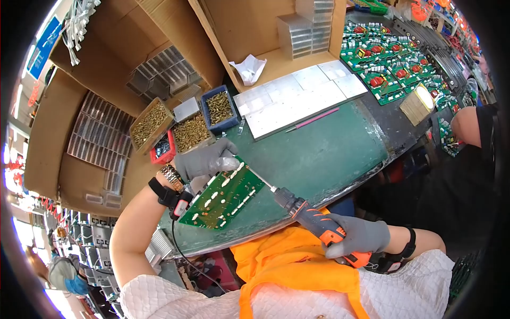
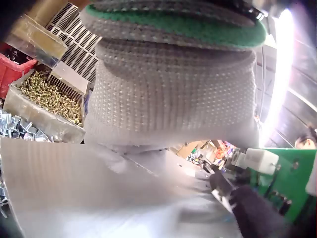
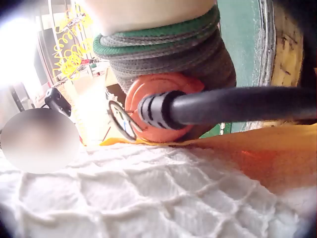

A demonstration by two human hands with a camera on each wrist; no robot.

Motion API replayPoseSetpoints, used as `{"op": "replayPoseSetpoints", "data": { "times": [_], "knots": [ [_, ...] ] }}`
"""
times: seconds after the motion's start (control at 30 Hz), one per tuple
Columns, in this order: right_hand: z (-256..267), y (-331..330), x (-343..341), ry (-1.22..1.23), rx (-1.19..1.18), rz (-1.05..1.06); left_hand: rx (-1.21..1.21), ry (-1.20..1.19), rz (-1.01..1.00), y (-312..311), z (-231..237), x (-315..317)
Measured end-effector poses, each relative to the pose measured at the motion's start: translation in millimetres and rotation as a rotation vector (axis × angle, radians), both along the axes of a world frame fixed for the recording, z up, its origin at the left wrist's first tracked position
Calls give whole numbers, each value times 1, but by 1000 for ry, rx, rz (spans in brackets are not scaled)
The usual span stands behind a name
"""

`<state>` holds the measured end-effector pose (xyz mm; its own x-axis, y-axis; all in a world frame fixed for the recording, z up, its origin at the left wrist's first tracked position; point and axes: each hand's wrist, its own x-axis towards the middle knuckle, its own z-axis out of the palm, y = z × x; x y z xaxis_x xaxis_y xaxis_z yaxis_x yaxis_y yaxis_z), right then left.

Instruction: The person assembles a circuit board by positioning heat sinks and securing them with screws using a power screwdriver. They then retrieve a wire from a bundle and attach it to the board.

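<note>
My gloved left hand (image 1: 206, 159) grips a green circuit board (image 1: 226, 199) by its upper edge, tilted over the bench with white solder spots facing up. In the left wrist view a flat silver metal plate (image 2: 74, 183) lies below the glove, beside the green board (image 2: 290, 183). My gloved right hand (image 1: 364, 235) holds an orange and black electric screwdriver (image 1: 311, 217) around its body. Its long bit (image 1: 261, 178) points at the board's upper corner, close to the left fingertips. In the right wrist view, the tool's orange rear end (image 3: 163, 134) and thick black cable (image 3: 247, 105) show.
A blue bin (image 1: 227, 126) and a red bin (image 1: 171, 143) stand with other screw bins at the back left. Cardboard boxes (image 1: 212, 40) hold stacked metal heat sinks (image 1: 101, 135). White plates (image 1: 297, 103), a pink pen (image 1: 313, 120) and several populated boards (image 1: 388, 87) lie right.
</note>
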<state>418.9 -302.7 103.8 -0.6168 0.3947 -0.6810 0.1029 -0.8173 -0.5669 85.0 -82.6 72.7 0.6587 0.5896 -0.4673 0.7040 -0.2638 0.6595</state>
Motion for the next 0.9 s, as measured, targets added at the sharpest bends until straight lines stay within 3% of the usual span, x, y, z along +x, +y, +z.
{"op": "replayPoseSetpoints", "data": {
  "times": [0.13,0.47,0.63,0.77,0.83,0.9],
  "knots": [
    [7,2,-2,-45,49,12,-127,-35,62,-3,10,3],
    [10,2,-4,-93,86,34,-112,-25,-12,9,-6,-1],
    [12,3,-6,-106,48,67,10,-71,20,2,-4,1],
    [8,-1,-7,-153,154,44,61,-93,-16,6,-9,-2],
    [8,-2,-8,-168,195,45,-95,-53,2,3,1,3],
    [16,-1,-10,-164,137,23,-76,-32,-18,6,0,4]
  ]
}}
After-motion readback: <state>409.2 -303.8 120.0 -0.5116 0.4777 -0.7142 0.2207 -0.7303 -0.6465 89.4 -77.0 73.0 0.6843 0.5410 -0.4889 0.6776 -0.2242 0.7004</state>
